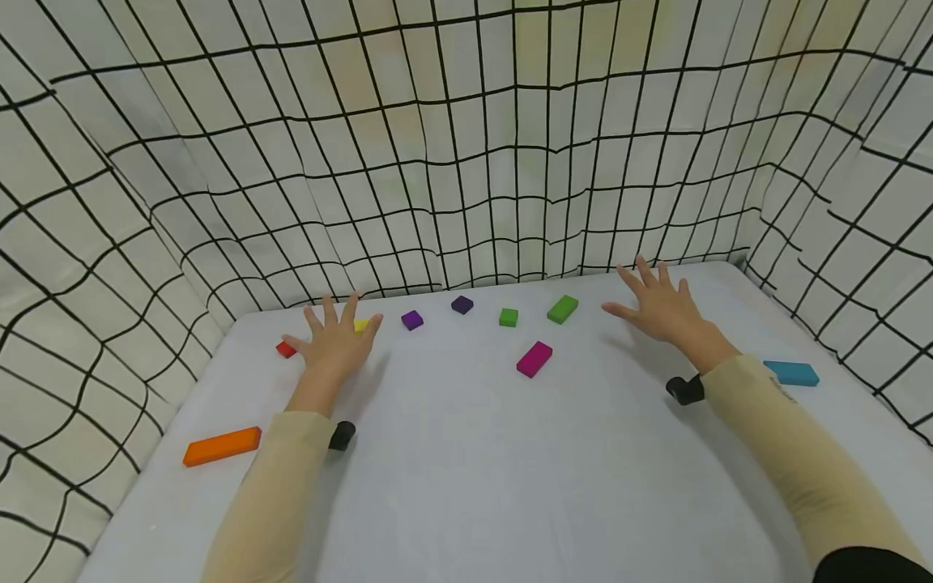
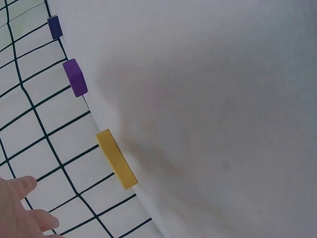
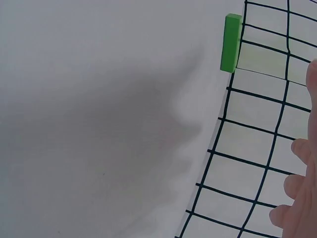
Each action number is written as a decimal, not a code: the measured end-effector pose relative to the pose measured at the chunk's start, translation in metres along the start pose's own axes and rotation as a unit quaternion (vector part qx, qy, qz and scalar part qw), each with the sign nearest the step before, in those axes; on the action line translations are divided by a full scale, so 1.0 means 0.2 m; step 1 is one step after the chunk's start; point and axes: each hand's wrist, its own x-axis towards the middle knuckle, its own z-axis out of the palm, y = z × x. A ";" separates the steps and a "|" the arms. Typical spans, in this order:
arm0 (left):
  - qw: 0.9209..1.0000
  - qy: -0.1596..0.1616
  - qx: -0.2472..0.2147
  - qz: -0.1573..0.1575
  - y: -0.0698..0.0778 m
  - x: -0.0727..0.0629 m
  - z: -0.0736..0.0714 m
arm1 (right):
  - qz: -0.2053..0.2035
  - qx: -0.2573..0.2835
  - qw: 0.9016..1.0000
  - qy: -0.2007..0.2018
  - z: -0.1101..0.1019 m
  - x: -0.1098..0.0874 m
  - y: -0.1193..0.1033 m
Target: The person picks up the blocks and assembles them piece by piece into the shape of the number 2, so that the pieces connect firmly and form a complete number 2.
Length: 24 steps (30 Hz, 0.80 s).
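Observation:
My left hand (image 1: 335, 346) hovers over the table's far left with its fingers spread and nothing held. Partly behind its fingers in the head view lies a yellow block (image 2: 117, 159); a red block (image 1: 287, 349) shows beside the thumb side. My right hand (image 1: 662, 310) is spread too, above the far right of the table, holding nothing. A green block (image 1: 563, 309) lies to its left. Farther left are a small green block (image 1: 509, 317), a dark purple block (image 1: 462, 304) and a violet block (image 1: 412, 320). A magenta block (image 1: 534, 359) sits nearer the middle.
An orange long block (image 1: 222, 446) lies at the left, beside the left sleeve. The blue block (image 1: 792, 373) at the right is partly covered by the right sleeve. Black-gridded white walls (image 1: 481, 178) rise along the back and sides of the white table (image 1: 496, 470).

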 end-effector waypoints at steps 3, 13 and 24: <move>1.000 -0.003 -0.001 0.006 0.00 -0.01 -0.01 | -0.006 0.001 1.000 -0.001 -0.01 -0.02 0.00; 1.000 -0.007 0.002 0.022 -0.01 -0.04 -0.02 | -0.036 -0.001 0.999 0.000 -0.05 -0.09 0.03; 1.000 0.005 -0.006 0.021 -0.07 -0.10 -0.06 | -0.059 0.004 0.998 0.017 -0.06 -0.16 0.05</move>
